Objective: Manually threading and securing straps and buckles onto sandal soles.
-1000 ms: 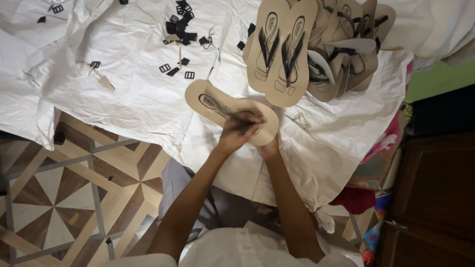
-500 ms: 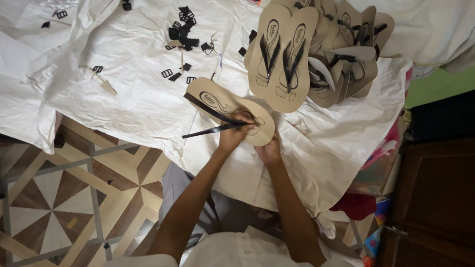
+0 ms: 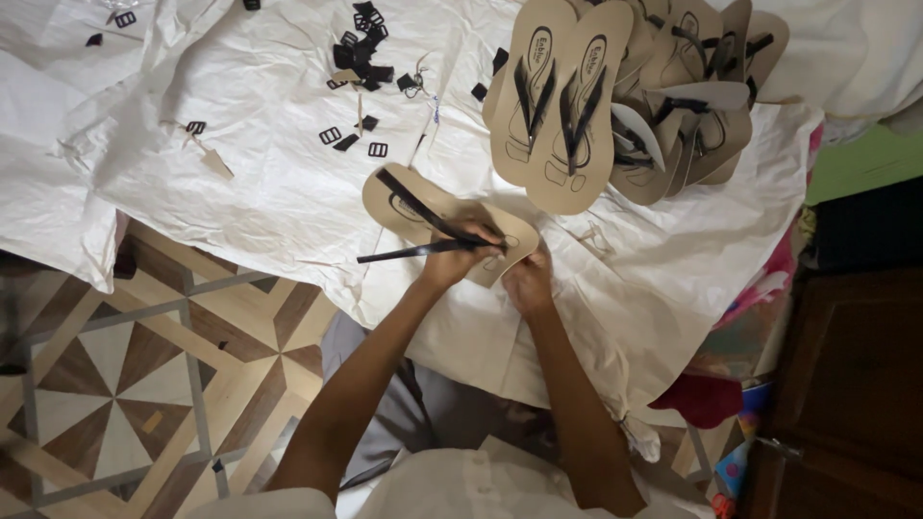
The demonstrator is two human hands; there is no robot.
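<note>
While your left hand (image 3: 460,258) grips the black strap (image 3: 423,250), pull it straight and snug; keep your right hand (image 3: 527,281) clamping the tan sole (image 3: 404,197) at mid-frame.

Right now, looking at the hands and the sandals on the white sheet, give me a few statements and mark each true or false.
1. Both hands, left hand and right hand, are on a tan sandal sole. True.
2. The black strap is red. False: it is black.
3. Finished sandals are stacked beyond the hands. True.
4. The small black buckles lie on the patterned floor. False: they lie on the white sheet.
</note>
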